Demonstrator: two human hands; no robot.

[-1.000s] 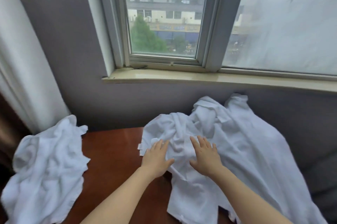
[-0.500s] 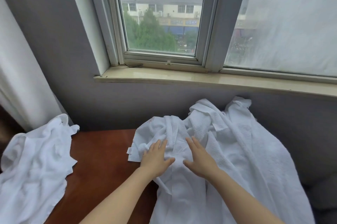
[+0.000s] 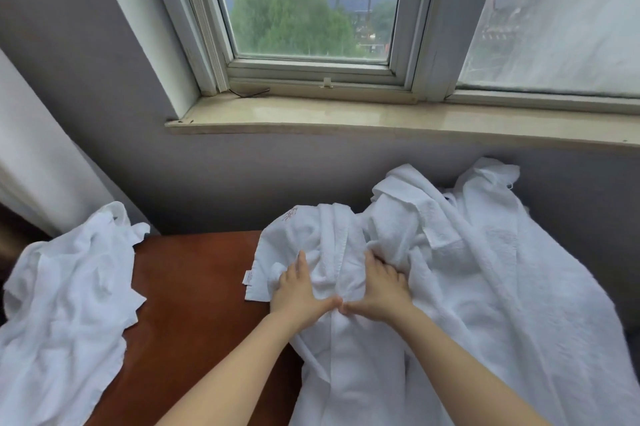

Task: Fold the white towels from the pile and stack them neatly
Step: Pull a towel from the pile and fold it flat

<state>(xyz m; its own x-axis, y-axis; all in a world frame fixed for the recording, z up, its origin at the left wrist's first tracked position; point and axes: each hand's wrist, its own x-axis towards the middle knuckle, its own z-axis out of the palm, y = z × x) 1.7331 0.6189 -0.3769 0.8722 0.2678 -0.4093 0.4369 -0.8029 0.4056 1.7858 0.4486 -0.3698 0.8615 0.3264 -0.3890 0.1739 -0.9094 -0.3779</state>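
A crumpled pile of white towels (image 3: pixel 491 294) covers the right side of the wooden table (image 3: pixel 194 294) and runs up against the wall. The top towel (image 3: pixel 332 238) has a small red mark near its far corner and a label at its left edge. My left hand (image 3: pixel 298 290) and my right hand (image 3: pixel 382 287) lie side by side on this towel with their thumbs touching. The fingers of both dig into the cloth and grip a raised fold between them; the fingertips are partly hidden by fabric.
Another loose white towel (image 3: pixel 65 314) lies over the table's left end. Bare brown tabletop shows between the two heaps. A grey wall, a stone windowsill (image 3: pixel 381 119) and a window stand behind. A white curtain (image 3: pixel 31 162) hangs at far left.
My hands lay flat and apart on the towel; they have drawn together until the thumbs meet, and the fingers have sunk into the cloth. The view has tilted slightly.
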